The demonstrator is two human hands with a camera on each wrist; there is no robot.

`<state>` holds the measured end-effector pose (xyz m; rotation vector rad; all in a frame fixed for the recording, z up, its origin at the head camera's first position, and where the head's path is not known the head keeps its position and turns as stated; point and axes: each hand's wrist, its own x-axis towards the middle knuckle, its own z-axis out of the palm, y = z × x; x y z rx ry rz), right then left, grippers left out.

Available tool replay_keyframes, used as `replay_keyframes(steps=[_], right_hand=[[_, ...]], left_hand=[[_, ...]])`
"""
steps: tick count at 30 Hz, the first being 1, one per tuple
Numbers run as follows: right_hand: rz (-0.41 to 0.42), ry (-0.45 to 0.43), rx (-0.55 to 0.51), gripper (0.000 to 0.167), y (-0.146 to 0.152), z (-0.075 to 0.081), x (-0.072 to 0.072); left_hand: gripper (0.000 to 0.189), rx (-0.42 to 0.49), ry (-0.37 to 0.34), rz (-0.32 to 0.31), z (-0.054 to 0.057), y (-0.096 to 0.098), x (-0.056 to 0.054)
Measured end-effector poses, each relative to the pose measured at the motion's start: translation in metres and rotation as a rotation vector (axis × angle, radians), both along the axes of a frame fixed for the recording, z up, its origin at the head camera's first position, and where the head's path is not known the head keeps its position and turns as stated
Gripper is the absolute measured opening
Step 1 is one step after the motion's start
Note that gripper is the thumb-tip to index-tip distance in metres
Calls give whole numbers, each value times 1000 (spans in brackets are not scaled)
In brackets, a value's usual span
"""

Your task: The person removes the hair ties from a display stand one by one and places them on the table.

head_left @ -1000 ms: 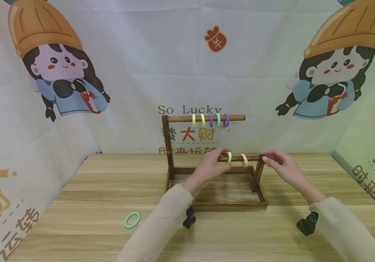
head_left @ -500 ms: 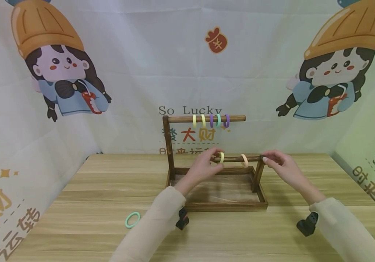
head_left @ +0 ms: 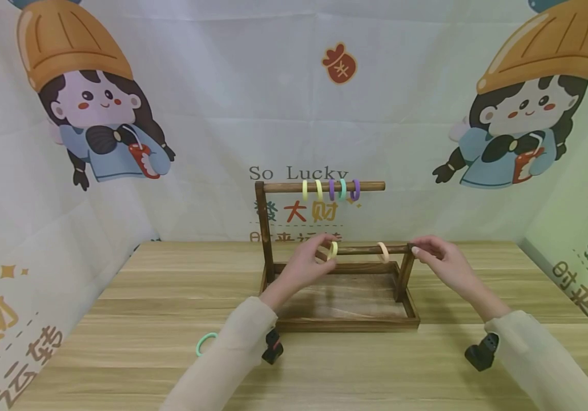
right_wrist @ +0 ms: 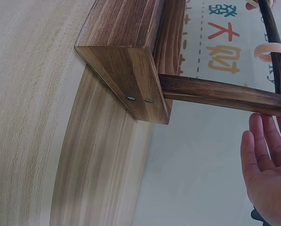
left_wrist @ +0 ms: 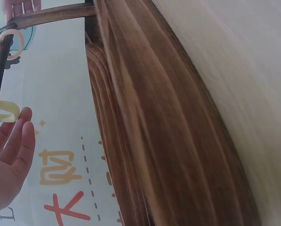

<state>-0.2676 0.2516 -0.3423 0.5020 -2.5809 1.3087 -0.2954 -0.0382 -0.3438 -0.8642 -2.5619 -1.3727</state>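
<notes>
A dark wooden rack (head_left: 345, 326) with a tray base carries a high bar and a low bar. At the free left tip of the low bar (head_left: 358, 250), my left hand (head_left: 299, 267) pinches a pale yellow ring (head_left: 333, 251) between thumb and fingers. The left wrist view has this yellow ring (left_wrist: 9, 112) right at the bar's tip, other fingers spread below. A peach ring (head_left: 383, 252) hangs farther right on the same bar. My right hand (head_left: 445, 264) holds the top of the short post (head_left: 404, 278) with thumb and fingertips.
Several yellow, purple and green rings, among them a purple ring (head_left: 356, 189), hang on the high bar (head_left: 289, 186). A mint green ring (head_left: 204, 342) lies on the wooden table (head_left: 135, 319), partly behind my left sleeve. A printed cloth (head_left: 212, 114) rises behind.
My left hand has drawn the yellow ring leftward along the low bar to its free tip. The left sleeve now covers part of the mint green ring. My right hand has stayed put.
</notes>
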Motion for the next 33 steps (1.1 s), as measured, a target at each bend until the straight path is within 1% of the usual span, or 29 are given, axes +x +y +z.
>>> replay_keyframes(steps=[3, 6, 10, 13, 16, 19, 21, 28, 33], right_hand=[[2, -2, -4, 40, 0, 0, 0], [2, 0, -3, 40, 0, 0, 1], [-2, 8, 6, 39, 0, -1, 1], [-4, 11, 7, 39, 0, -2, 0], [-3, 12, 5, 39, 1, -2, 0], [-5, 9, 2, 39, 1, -1, 0], [-5, 8, 2, 39, 1, -1, 0], [1, 22, 1, 37, 0, 0, 1], [-3, 13, 5, 38, 0, 0, 0]], left_hand=[[41, -6, 18, 2, -3, -4, 0], [40, -16, 22, 4, -7, -9, 1], [40, -24, 34, -4, -11, -14, 4], [40, -23, 45, -24, -13, -17, 7], [40, 0, 33, -60, -14, -18, 11], [39, 10, 36, -92, -15, -20, 15], [39, -2, 51, -101, -15, -21, 18], [39, -87, 120, -96, -18, -28, 27], [40, -114, 132, -112, -21, -35, 34]])
